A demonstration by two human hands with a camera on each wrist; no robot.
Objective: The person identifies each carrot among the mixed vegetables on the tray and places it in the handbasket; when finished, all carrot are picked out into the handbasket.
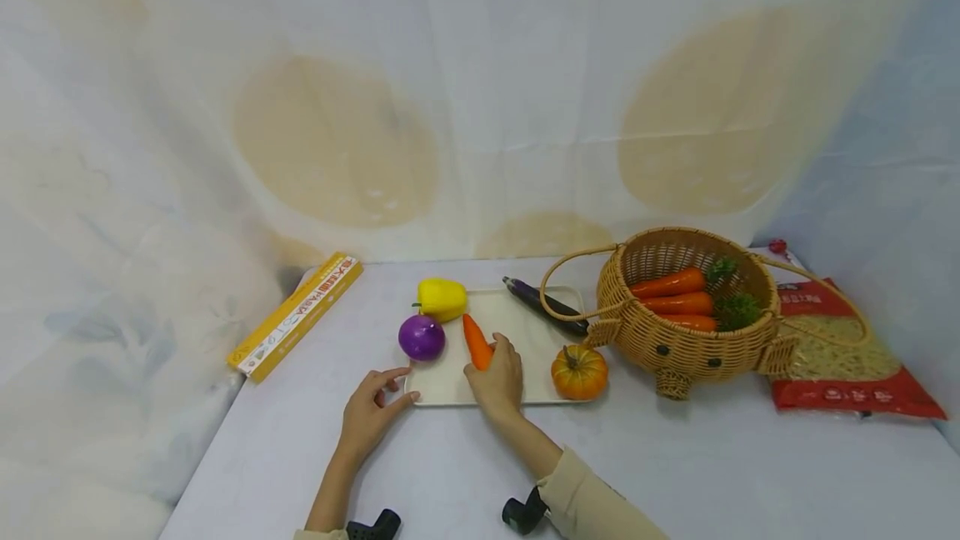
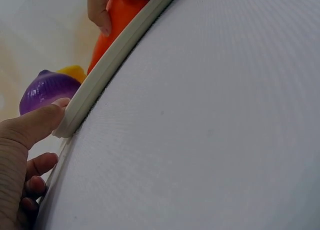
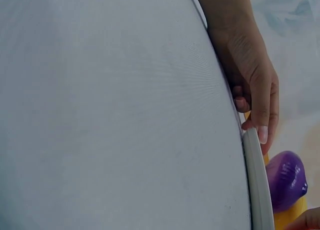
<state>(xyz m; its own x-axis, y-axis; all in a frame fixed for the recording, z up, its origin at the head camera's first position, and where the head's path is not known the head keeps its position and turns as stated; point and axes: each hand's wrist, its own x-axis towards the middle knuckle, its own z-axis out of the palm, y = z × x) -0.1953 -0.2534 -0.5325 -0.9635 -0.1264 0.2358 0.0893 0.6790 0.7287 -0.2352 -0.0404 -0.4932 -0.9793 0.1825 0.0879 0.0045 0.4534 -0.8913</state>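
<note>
Near the middle of the table lies a cream tray. My left hand holds its near left corner, thumb on the rim in the left wrist view. Over the tray, my right hand grips an orange carrot by its thick end, the tip pointing away; the fingers partly hide it. A purple onion and a yellow bell pepper sit along the tray's left side. An eggplant lies slanted at the far right, and a small orange pumpkin sits at the near right corner.
A wicker basket with several carrots stands to the right, one handle overlapping the eggplant in the head view. Behind it lies a red, partly see-through bag. A long yellow box rests along the left table edge.
</note>
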